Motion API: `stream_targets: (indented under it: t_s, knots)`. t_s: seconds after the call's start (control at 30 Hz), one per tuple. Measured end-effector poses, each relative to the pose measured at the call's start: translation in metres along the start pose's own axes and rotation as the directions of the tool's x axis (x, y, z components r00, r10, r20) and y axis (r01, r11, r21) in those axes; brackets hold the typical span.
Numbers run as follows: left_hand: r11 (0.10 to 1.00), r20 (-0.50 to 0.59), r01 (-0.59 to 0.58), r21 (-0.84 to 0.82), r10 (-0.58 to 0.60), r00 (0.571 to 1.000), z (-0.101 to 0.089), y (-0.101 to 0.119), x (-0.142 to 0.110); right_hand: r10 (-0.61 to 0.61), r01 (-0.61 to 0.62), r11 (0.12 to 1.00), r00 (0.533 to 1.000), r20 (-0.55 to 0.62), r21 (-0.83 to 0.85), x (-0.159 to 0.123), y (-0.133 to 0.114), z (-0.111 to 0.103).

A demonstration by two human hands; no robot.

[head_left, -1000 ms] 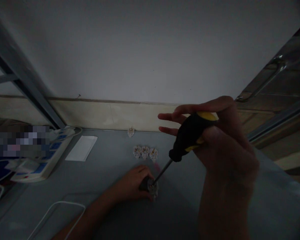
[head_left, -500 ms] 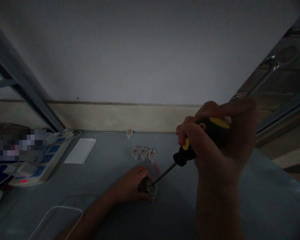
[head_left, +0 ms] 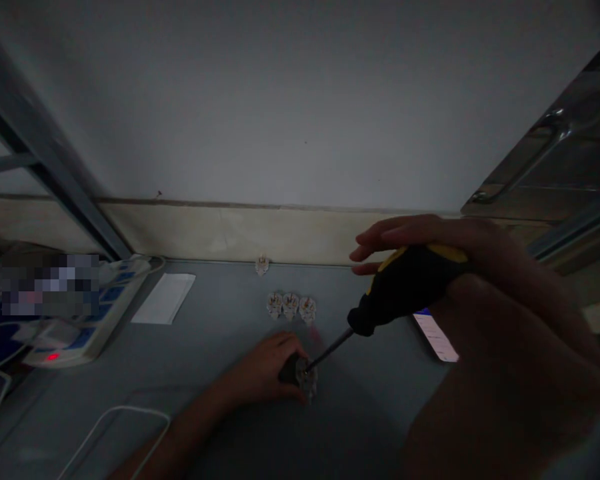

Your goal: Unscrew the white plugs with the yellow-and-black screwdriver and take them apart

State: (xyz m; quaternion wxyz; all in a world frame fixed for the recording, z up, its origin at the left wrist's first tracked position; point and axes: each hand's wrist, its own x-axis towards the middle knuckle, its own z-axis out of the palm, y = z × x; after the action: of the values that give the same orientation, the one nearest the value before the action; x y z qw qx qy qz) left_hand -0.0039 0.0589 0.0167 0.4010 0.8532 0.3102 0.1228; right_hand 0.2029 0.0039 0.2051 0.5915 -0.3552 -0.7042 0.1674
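We are holding the plug (head_left: 310, 383) over the counter (head_left: 220, 307), our left hand (head_left: 265, 367) clamping its fingers on it. Our screwdriver (head_left: 383, 308) is touching it. Our right hand (head_left: 505, 320) is now spreading some fingers off the handle (head_left: 415, 283) but gripping with the rest, so maybe we are changing hold.

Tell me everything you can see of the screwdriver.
The screwdriver has a thick black handle with yellow patches, plastic or rubber by its look, and a slim metal-looking shaft. It slants down toward picture left, handle gripped in the right hand, tip at the pale part held in the left hand. The tip's shape is too small and dark to make out.
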Motion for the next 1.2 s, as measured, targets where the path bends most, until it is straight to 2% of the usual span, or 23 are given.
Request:
stream_targets:
  t_s: [0.17,0.37,0.67,0.77,0.83,0.9,0.97,1.03,1.13,1.2]
  knots:
    - [1.0,-0.007,-0.008,0.003,0.008,1.0,0.0,0.0,0.0,0.018,-0.022,0.997,0.998,0.068,0.069,-0.002,-0.004,-0.003]
    - [0.999,-0.022,-0.036,0.013,0.036,0.999,0.002,-0.004,0.0,0.046,-0.046,0.998,0.999,-0.016,-0.048,-0.004,-0.004,0.001]
    - [0.998,-0.032,-0.051,0.035,0.052,0.998,0.001,0.0,-0.001,-0.151,0.099,0.907,0.984,-0.098,-0.409,0.002,0.005,0.009]
    - [0.998,-0.03,-0.055,0.043,0.056,0.998,-0.001,0.002,-0.004,-0.228,0.186,0.872,0.973,-0.039,-0.452,0.004,0.0,0.017]
    - [0.995,-0.025,-0.097,0.012,0.097,0.995,-0.004,0.006,-0.007,-0.279,0.257,0.862,0.96,0.015,-0.436,0.005,-0.005,0.022]
    - [0.987,-0.087,-0.154,-0.044,0.15,0.985,-0.009,0.016,-0.011,-0.321,0.313,0.857,0.946,0.051,-0.409,0.005,-0.009,0.024]
    - [0.975,-0.264,-0.207,-0.084,0.179,0.948,-0.016,0.033,-0.014,-0.349,0.346,0.845,0.934,0.07,-0.408,0.006,-0.012,0.024]
    - [0.954,-0.474,-0.282,-0.1,0.204,0.857,-0.026,0.056,-0.014,-0.362,0.36,0.829,0.929,0.079,-0.428,0.006,-0.013,0.023]
    - [0.904,-0.633,-0.405,-0.136,0.235,0.738,-0.042,0.092,-0.009,-0.35,0.334,0.828,0.935,0.051,-0.451,0.007,-0.015,0.023]
    - [0.883,-0.701,-0.449,-0.137,0.234,0.674,-0.051,0.112,-0.003,-0.341,0.308,0.837,0.94,0.009,-0.452,0.006,-0.017,0.024]
